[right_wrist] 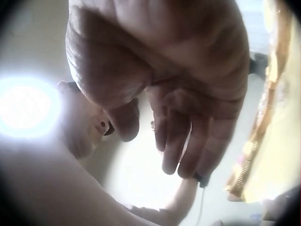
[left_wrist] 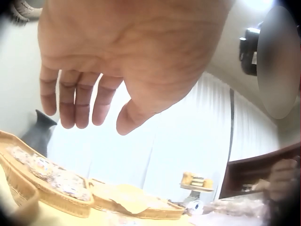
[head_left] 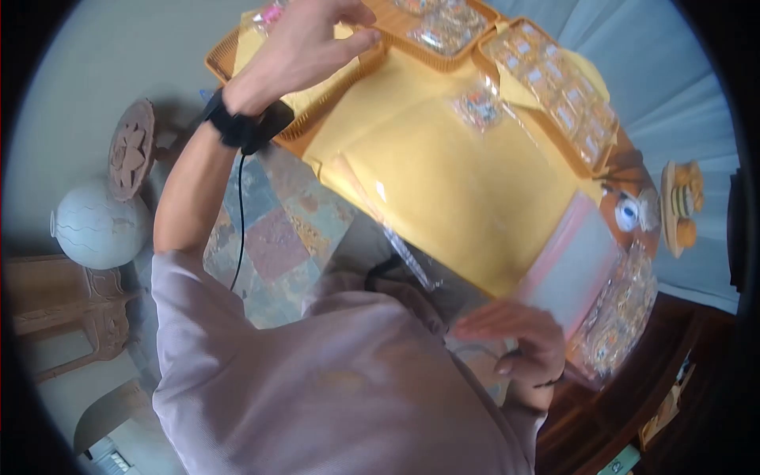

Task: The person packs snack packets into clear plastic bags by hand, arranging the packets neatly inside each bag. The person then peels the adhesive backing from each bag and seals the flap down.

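Note:
My left hand [head_left: 313, 51] is raised over a wicker basket [head_left: 328, 99] lined with yellow cloth. In the left wrist view its fingers [left_wrist: 82, 101] hang relaxed, with nothing in them. My right hand [head_left: 514, 336], blurred, is near the table's front edge, beside a flat stack of clear plastic bags with pink borders [head_left: 566, 257]. Its fingers [right_wrist: 176, 143] bend loosely around nothing in the right wrist view. A small clear packet with colourful contents [head_left: 479, 107] lies on the yellow tabletop [head_left: 443, 186].
Two more baskets hold clear packets: one at the back [head_left: 451, 51], one at the right [head_left: 594, 162]. A large clear bag of packets [head_left: 621, 317] lies at the right edge. Clear plastic [head_left: 408, 257] overhangs the front edge. A cable [head_left: 240, 222] hangs from my left wrist.

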Available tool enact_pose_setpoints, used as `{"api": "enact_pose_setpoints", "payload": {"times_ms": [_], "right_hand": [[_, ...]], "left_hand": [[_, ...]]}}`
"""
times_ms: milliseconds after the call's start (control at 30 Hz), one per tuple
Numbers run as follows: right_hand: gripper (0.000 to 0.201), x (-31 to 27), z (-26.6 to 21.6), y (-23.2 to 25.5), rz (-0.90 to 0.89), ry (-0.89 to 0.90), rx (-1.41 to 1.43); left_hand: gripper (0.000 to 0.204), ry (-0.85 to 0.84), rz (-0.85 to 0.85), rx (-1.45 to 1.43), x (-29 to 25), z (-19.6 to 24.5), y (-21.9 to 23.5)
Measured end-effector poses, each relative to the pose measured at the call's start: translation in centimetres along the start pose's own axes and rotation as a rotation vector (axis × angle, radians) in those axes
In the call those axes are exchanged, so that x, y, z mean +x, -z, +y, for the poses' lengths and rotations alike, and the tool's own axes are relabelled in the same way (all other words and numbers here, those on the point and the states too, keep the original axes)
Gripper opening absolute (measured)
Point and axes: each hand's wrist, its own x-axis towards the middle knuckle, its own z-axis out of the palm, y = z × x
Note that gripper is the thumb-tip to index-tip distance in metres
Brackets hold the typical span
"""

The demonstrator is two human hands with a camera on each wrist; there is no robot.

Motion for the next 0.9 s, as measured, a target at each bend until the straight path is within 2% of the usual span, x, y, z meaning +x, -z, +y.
{"api": "enact_pose_setpoints", "payload": {"times_ms": [33, 67, 133, 167, 233, 267, 300, 333, 367, 400, 433, 467, 533, 600, 667, 800, 867, 900], "right_hand": [[0.044, -1.0, 0.3, 0.0, -0.008, -0.088, 0.013], [0.044, -2.2, 0.8, -0.3, -0.016, -0.076, 0.005], [0.043, -4.8, 2.2, -1.3, -0.101, -0.511, -0.163], [0.043, -6.1, 3.0, -2.2, -0.099, -0.502, -0.168], [0.052, -8.5, 4.5, -3.8, -0.236, -0.995, -0.373], [0.052, -9.2, 5.2, -4.5, -0.225, -0.992, -0.374], [0.053, -9.8, 5.7, -5.0, -0.26, -1.077, -0.338], [0.053, -10.3, 5.9, -5.5, -0.295, -1.163, -0.299], [0.053, -10.5, 5.8, -5.6, -0.187, -1.096, -0.178], [0.053, -10.5, 5.5, -5.6, -0.173, -1.095, -0.177], [0.053, -10.2, 4.8, -5.4, -0.115, -1.126, -0.182], [0.052, -10.0, 4.1, -5.2, -0.057, -1.157, -0.187], [0.051, -9.4, 2.5, -4.5, -0.003, -1.17, -0.216], [0.05, -9.0, 1.4, -4.1, 0.051, -1.184, -0.245], [0.052, -8.9, 0.8, -4.2, 0.115, -1.039, -0.347], [0.053, -9.3, 0.6, -4.0, 0.132, -1.016, -0.354], [0.056, -8.4, 0.6, -3.3, 0.085, -0.963, -0.3], [0.058, -8.1, 0.8, -3.2, 0.088, -0.9, -0.337]], "left_hand": [[0.043, 0.002, -0.011, -0.039, 1.9, -2.1, -0.8], [0.047, 0.006, -0.028, -0.081, 3.7, -4.2, -1.4], [0.051, 0.056, -0.065, 0.004, 7.4, -6.7, -2.1], [0.054, 0.11, -0.112, 0.079, 9.0, -7.7, -2.6], [0.056, 0.086, -0.133, 0.125, 11.8, -9.7, -4.5], [0.058, 0.068, -0.159, 0.165, 12.8, -9.6, -5.0], [0.062, 0.007, -0.274, 0.162, 14.2, -9.4, -5.3], [0.062, -0.004, -0.275, 0.159, 15.0, -9.2, -6.6], [0.055, -0.055, -0.239, 0.104, 15.4, -8.9, -8.1], [0.049, -0.107, -0.206, 0.047, 16.2, -8.6, -9.4], [0.059, -0.107, -0.353, 0.1, 17.2, -7.4, -9.6], [0.059, -0.119, -0.353, 0.097, 17.9, -6.9, -10.3], [0.078, -0.089, -0.385, 0.377, 18.9, -6.3, -12.5], [0.082, -0.153, -0.355, 0.398, 20.3, -7.8, -14.6], [0.081, -0.232, -0.394, 0.441, 20.8, -7.9, -14.9], [0.081, -0.244, -0.415, 0.514, 21.3, -9.1, -16.1], [0.081, -0.216, -0.513, 0.548, 21.6, -9.3, -16.0], [0.08, -0.307, -0.338, 0.517, 20.7, -11.2, -16.5]]}}
